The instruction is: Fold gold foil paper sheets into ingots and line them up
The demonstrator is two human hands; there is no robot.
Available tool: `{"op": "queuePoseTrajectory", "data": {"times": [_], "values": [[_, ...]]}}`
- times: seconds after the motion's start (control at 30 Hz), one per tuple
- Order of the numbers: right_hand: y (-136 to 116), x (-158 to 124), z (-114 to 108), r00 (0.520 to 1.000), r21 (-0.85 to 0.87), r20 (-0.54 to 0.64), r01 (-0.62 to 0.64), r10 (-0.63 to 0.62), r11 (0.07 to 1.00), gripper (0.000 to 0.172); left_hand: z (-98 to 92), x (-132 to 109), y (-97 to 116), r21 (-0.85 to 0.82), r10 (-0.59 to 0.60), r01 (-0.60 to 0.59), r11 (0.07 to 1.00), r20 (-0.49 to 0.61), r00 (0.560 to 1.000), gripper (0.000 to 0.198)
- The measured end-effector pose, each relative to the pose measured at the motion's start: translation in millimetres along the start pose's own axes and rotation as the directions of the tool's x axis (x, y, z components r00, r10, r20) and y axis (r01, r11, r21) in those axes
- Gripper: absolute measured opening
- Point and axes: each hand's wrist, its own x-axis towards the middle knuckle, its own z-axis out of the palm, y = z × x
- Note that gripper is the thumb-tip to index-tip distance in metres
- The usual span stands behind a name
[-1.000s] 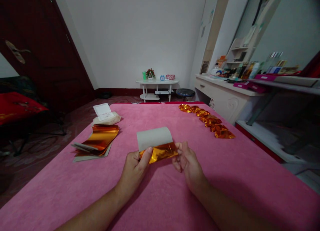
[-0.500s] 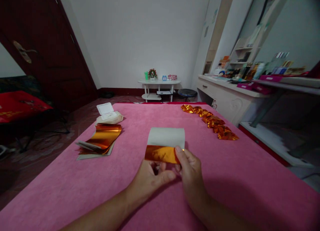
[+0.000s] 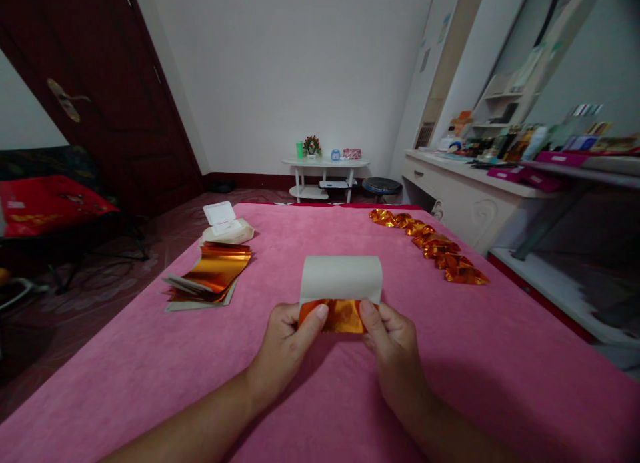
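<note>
A sheet of gold foil paper point(image 3: 341, 276) is held between my two hands above the pink cloth. Its pale back stands up in a curve, and the near edge is folded over with the shiny gold side showing. My left hand point(image 3: 287, 343) pinches the left end, thumb on top. At the right end, my right hand point(image 3: 393, 343) grips the fold the same way. The fingers beneath the paper are mostly hidden. Off to the left lies a stack of gold foil sheets point(image 3: 217, 269), loosely curled. Several folded gold foil pieces point(image 3: 445, 249) run in a row on the right.
The pink cloth point(image 3: 200, 376) covers the surface before me. An open pack of wipes point(image 3: 227, 228) sits behind the stack. Beyond are a small white table point(image 3: 325, 163), a round stool point(image 3: 381, 186) and a dresser point(image 3: 465, 183) with bottles. A red bag point(image 3: 55, 203) rests on a chair at left.
My left hand has moved from under the sheet to its left end and now pinches it. The view has shifted slightly left.
</note>
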Motion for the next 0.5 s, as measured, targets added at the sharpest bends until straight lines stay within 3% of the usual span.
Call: {"op": "queuePoseTrajectory", "data": {"times": [0.13,0.23,0.33,0.4,0.5], "values": [[3.4,9.7,-15.5,0.994,-0.043,-0.095,0.043,-0.047,0.998,0.038,-16.6,4.3,-12.6,-0.042,-0.042,0.038,0.998,-0.102,0.994,0.05],[3.6,15.9,-23.1,0.99,-0.064,-0.119,0.07,-0.077,0.995,0.037,-25.3,6.8,-15.6,-0.091,0.0,-0.014,0.996,-0.156,0.988,0.049],[-1.2,16.1,-23.0,0.993,-0.102,-0.058,0.092,-0.098,0.991,0.039,-23.8,6.4,-9.3,-0.084,0.096,-0.093,0.992,0.033,0.995,0.045],[-4.4,14.0,-20.5,0.995,-0.119,0.01,0.096,-0.096,0.988,0.038,-17.7,5.6,-2.7,-0.051,0.092,-0.085,0.995,0.165,0.982,0.041],[-4.1,11.0,-16.0,0.997,-0.03,0.067,0.048,-0.045,0.998,0.036,-6.5,5.1,4.3,-0.006,-0.002,0.003,1.0,0.165,0.986,0.035]]}}
